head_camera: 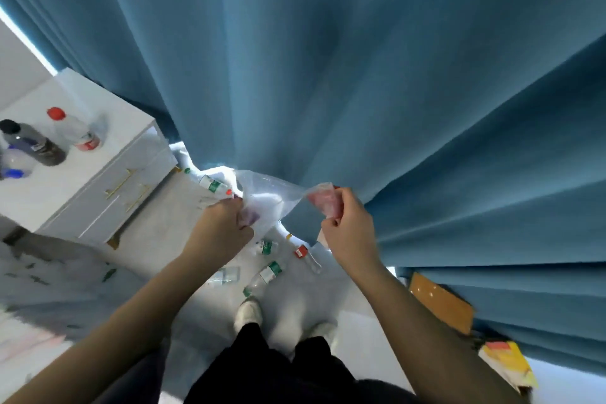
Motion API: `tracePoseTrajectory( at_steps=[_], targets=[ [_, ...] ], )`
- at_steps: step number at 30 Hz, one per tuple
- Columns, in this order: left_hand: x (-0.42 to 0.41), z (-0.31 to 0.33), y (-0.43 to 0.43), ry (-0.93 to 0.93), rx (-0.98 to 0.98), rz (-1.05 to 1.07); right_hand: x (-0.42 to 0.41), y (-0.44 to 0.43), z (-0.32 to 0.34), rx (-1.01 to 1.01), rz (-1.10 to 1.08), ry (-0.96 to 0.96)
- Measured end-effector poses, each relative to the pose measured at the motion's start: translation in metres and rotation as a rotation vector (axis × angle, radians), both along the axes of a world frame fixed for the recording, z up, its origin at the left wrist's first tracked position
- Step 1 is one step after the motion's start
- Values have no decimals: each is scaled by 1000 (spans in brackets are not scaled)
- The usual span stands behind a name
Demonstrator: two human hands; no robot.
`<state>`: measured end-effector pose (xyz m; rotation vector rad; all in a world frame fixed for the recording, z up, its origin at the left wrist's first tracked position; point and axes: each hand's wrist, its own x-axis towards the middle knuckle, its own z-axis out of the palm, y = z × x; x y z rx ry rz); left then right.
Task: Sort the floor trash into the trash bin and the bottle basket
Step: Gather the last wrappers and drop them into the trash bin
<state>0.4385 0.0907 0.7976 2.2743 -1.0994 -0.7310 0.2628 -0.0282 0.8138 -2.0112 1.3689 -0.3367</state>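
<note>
We see both hands raised in front of a blue curtain [328, 75], with a clear plastic bag [272, 197] stretched between them above the floor [157, 233]. The left hand [223, 226] grips the bag's left edge, its fingers [236, 207] curled round the film. The right hand [349, 223] pinches the bag's right corner between thumb and curled fingers [341, 203]. Something pinkish shows through the plastic there (we cannot tell what it is).

Bottles lie scattered on the floor below the bag. One green-labelled bottle [213, 185] rests on its side far left, near the curtain hem. A second green-labelled bottle [267, 246] lies under the bag, and a third green-labelled bottle [267, 272] lies nearer to us. It is just beyond the white shoe [249, 311] of the left foot. A red-labelled bottle [305, 254] lies to their right, and a clear container [226, 274] to their left.

At the left stands a white cabinet [108, 180] with gold handles. On top of it we count a red-capped bottle [75, 131], a dark bottle [32, 144] and a blue-capped bottle [13, 167], close together. Near right, at the curtain's foot, a brown board [439, 302] leans, with a yellow packet [508, 364] nearer still.
</note>
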Motion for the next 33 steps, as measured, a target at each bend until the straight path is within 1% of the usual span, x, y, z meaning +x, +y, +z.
tracePoseTrajectory(
  at_steps=[2,7,12,16,19,23,27,31,33],
  targets=[
    [-12,9,-9,24,-17,-42,-24,2,3,4,-93,-24],
    [-46,15,-31,77,-66,-132,-73,6,5,-8,-263,-17],
    [-95,18,-55,70,-34,-224,-130,6,7,2,-377,-33],
    [-139,24,-65,67,-68,-266,-173,6,8,4,-455,-47],
    [-174,29,-70,42,-79,-278,-209,9,9,6,-470,-93],
    [-239,40,-74,60,-98,-298,-276,9,16,-7,-503,-146],
    [-314,43,-77,70,-88,-345,-353,14,18,-65,-583,-154],
    [-383,42,-78,123,-78,-418,-424,32,17,-86,-751,-196],
    [-412,44,-82,109,-62,-490,-456,43,15,-72,-827,-222]
  ],
)
